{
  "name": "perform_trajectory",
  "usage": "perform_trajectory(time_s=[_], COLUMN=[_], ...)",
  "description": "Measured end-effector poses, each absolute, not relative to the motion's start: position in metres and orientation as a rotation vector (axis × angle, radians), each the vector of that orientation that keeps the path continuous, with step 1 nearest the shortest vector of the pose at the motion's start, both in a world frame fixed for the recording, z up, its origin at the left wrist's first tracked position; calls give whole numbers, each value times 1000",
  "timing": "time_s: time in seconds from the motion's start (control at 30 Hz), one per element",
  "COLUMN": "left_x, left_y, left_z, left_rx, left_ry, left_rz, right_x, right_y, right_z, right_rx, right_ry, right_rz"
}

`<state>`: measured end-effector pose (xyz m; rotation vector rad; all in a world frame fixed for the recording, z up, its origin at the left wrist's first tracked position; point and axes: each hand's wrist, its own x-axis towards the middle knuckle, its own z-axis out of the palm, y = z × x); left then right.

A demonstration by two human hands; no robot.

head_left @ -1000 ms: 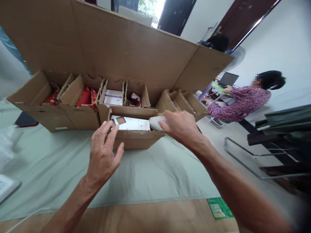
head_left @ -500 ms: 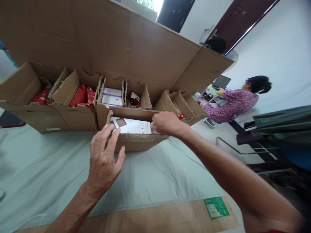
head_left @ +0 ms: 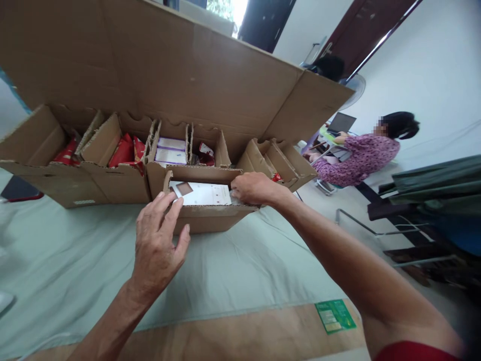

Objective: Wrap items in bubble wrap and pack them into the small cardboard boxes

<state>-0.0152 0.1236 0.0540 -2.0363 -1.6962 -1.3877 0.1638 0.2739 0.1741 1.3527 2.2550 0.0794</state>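
Observation:
A small open cardboard box [head_left: 210, 218] stands on a pale green sheet, in front of a long divided carton [head_left: 112, 180]. Inside the small box lies a white packet [head_left: 203, 193] with a brown square on it. My left hand [head_left: 160, 240] rests against the box's front left edge, fingers spread and holding nothing. My right hand [head_left: 255, 188] is curled at the box's right end, fingers pressed down onto a white item that is mostly hidden beneath them.
The long carton's compartments hold red packets [head_left: 126, 150] and white and purple boxes [head_left: 171, 150]; its big flap [head_left: 169, 70] stands up behind. A seated person [head_left: 361, 153] works at a laptop at the right. Metal chair frames [head_left: 394, 230] stand on the floor. A green label [head_left: 334, 316] lies on brown cardboard.
My right hand has pushed the white rounded item down into the right end of the small box, where it is now almost hidden. My left hand has barely moved.

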Motion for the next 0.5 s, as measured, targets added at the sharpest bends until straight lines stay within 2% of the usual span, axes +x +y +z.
perform_trajectory(time_s=[0.17,0.3,0.4,0.5], left_x=[-15,-26,-37,-41], left_y=[120,124,133,144], left_z=[59,52,42,36], left_rx=[-2007,-1903,-1876,-1968], left_ry=[-1785,-2051,-2335,-2357], left_rz=[-1552,-1877,-2213,-2475], right_x=[185,239,281,293], right_y=[261,225,203,201], right_z=[182,181,150,105], right_rx=[1467,1872,2099,2009], right_ry=[2430,2760,2981,2989], right_rz=[80,-28,-326,-839])
